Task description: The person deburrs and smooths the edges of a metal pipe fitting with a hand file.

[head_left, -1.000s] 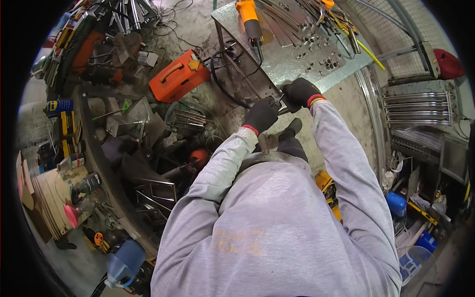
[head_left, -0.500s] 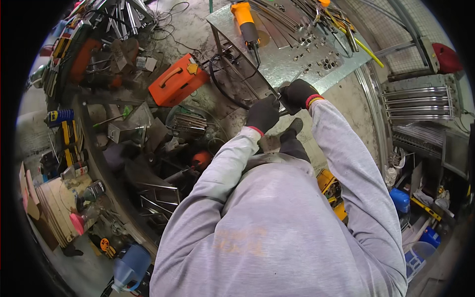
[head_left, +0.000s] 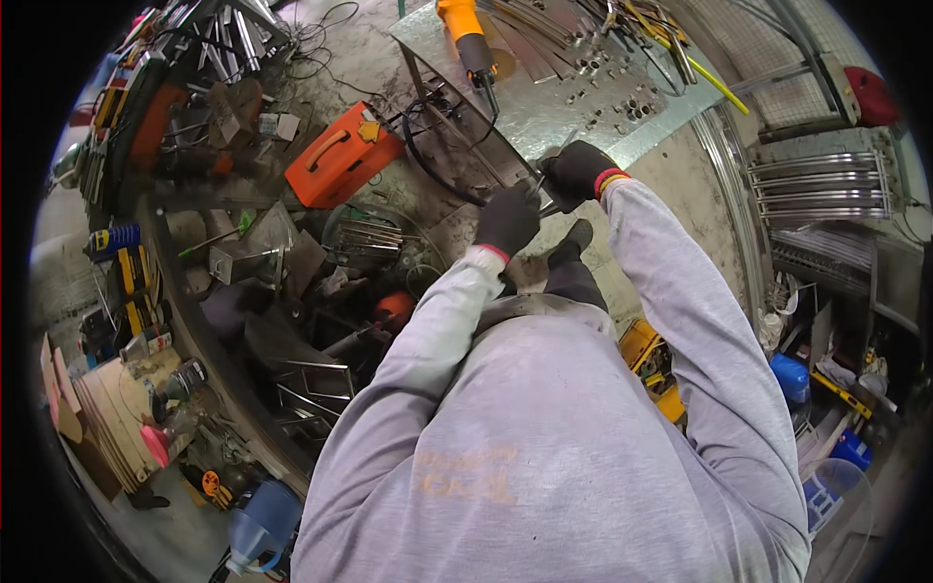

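Both my hands wear dark gloves with red cuffs and meet at the near corner of a sheet-metal-topped table [head_left: 554,121]. My left hand [head_left: 508,218] is closed, its fingertips pinching a thin metal piece [head_left: 541,182] near its lower part. Just to the right, slightly farther off, my right hand [head_left: 579,172] is also closed around that slim piece. Its kind cannot be made out, since the gloves hide most of it. An orange and black angle grinder [head_left: 468,41] lies on the table beyond my hands, its cord running toward me.
Small metal rings [head_left: 637,110] and long rods [head_left: 535,21] lie on the table. An orange metal toolbox [head_left: 342,155] stands left of it. A cluttered shelf edge [head_left: 209,355] runs down the left. Polished tubes [head_left: 816,194] are at right. A yellow tool case [head_left: 653,360] sits by my right side.
My hands have shifted slightly left within the view, staying close together on the thin piece. The whole scene has moved a little with my head; the grinder and toolbox keep their places.
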Tool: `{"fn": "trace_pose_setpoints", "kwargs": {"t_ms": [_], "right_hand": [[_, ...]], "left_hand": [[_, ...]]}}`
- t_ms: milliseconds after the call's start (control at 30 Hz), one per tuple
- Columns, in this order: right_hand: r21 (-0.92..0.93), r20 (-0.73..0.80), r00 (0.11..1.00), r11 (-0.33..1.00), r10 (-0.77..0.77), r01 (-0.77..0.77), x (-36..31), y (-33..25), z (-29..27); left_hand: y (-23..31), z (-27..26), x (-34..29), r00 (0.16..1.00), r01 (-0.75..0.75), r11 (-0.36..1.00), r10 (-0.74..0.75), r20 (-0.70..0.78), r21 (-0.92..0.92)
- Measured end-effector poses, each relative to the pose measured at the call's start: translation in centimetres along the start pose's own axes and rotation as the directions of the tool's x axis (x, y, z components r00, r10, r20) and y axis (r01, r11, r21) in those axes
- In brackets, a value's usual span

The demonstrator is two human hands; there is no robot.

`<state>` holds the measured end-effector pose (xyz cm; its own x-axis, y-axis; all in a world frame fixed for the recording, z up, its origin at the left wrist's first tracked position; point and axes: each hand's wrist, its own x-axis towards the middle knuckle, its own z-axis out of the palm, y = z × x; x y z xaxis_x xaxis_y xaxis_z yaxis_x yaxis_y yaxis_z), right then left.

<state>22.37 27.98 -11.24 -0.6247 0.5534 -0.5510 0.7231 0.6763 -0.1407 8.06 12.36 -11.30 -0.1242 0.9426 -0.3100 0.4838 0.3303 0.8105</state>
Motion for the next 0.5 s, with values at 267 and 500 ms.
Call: {"fn": "trace_pose_setpoints", "kwargs": {"t_ms": [267,500], "right_hand": [[0.035,0.038,0.999,0.999,0.030,-0.032,0.4,-1.8,-2.1],[-0.086,0.037,0.989,0.985,-0.144,0.147,0.2,-0.6,-1.8]], "left_hand": [[-0.2,-3.1,0.3,0.995,-0.095,0.975,0.096,0.004,0.199],[-0.7,0.2,0.1,0.996,0.003,0.992,0.008,-0.084,0.128]]}}
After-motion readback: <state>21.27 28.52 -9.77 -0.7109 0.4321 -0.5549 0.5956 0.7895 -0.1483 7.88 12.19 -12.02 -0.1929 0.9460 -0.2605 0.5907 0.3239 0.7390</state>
